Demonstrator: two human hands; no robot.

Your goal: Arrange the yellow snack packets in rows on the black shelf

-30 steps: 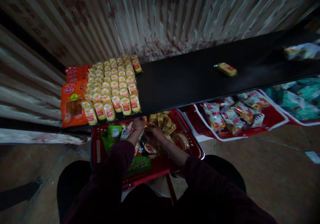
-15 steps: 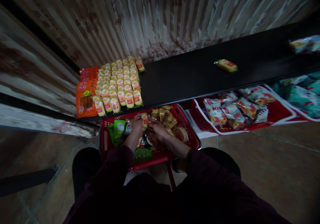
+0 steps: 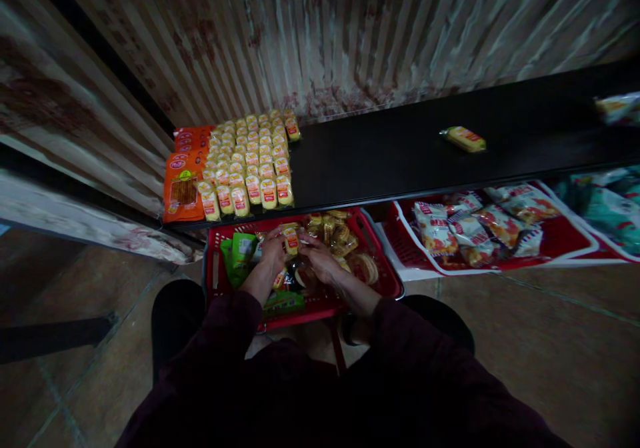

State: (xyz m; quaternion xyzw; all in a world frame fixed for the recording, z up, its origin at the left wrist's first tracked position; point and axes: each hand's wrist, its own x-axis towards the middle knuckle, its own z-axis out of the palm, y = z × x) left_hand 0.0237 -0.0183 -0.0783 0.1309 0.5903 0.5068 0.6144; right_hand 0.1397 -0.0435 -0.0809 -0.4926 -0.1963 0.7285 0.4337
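Between my two hands is a small wrapped snack cake (image 3: 291, 240), yellow with an orange-and-white label. My left hand (image 3: 272, 253) is closed on its left side, and my right hand (image 3: 318, 257) pinches its right side. Both hands are over a red basket (image 3: 320, 309) under the shelf edge. Inside it lie green packets (image 3: 241, 253), clear-wrapped biscuits (image 3: 341, 236) and a pack of round pale biscuits (image 3: 365, 268). On the black shelf, rows of matching wrapped cakes (image 3: 253, 161) stand beside orange packets (image 3: 183, 185).
One wrapped cake (image 3: 465, 139) lies alone on the black shelf (image 3: 370, 158). At right, another red basket (image 3: 575, 243) holds several white snack bags (image 3: 467, 231); teal packets (image 3: 613, 198) lie beyond. A pleated curtain (image 3: 350, 41) hangs behind the shelf. My knees flank the near basket.
The view has shifted slightly, so the shelf and goods appear a little further right. Both hands stay at the snack cake over the basket, the right fingers now closer around it.
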